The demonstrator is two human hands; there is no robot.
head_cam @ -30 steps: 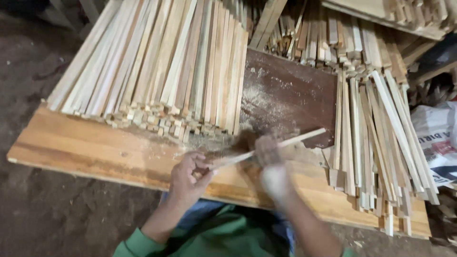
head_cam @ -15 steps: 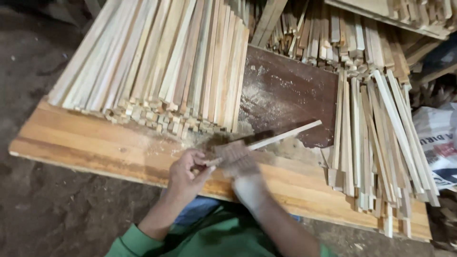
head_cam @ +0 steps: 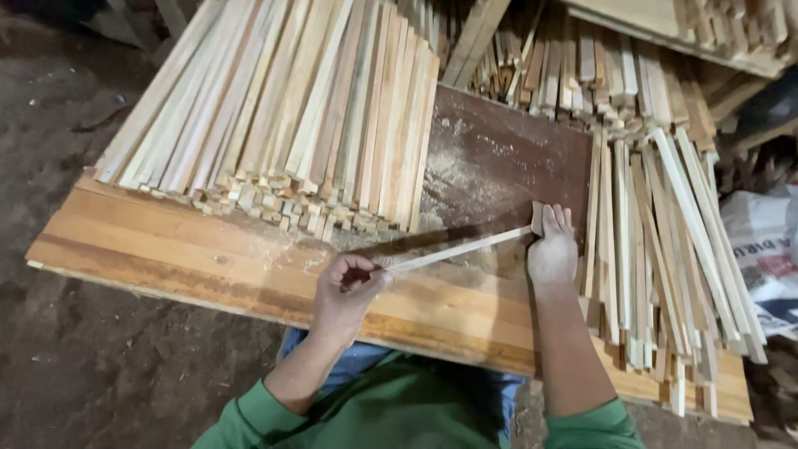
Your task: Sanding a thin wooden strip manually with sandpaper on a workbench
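Observation:
A thin pale wooden stick (head_cam: 461,248) lies slanted over the workbench (head_cam: 166,241). My left hand (head_cam: 347,289) is closed around its near end. My right hand (head_cam: 552,248) is at the stick's far end, fingers stretched forward, pressing a small tan sanding piece (head_cam: 538,218) against the tip. Sawdust (head_cam: 453,179) covers the dark brown board (head_cam: 507,158) just behind the stick.
A big stack of long wooden sticks (head_cam: 283,108) fills the bench's left and back. A looser pile of sticks (head_cam: 657,241) lies on the right, beside my right hand. More sticks (head_cam: 573,66) are heaped behind. A white printed sack (head_cam: 765,249) sits at far right. The dirt floor (head_cam: 75,357) lies on the left.
My right hand has slid from the middle of the stick out to its far end. The left hand has kept its hold on the near end.

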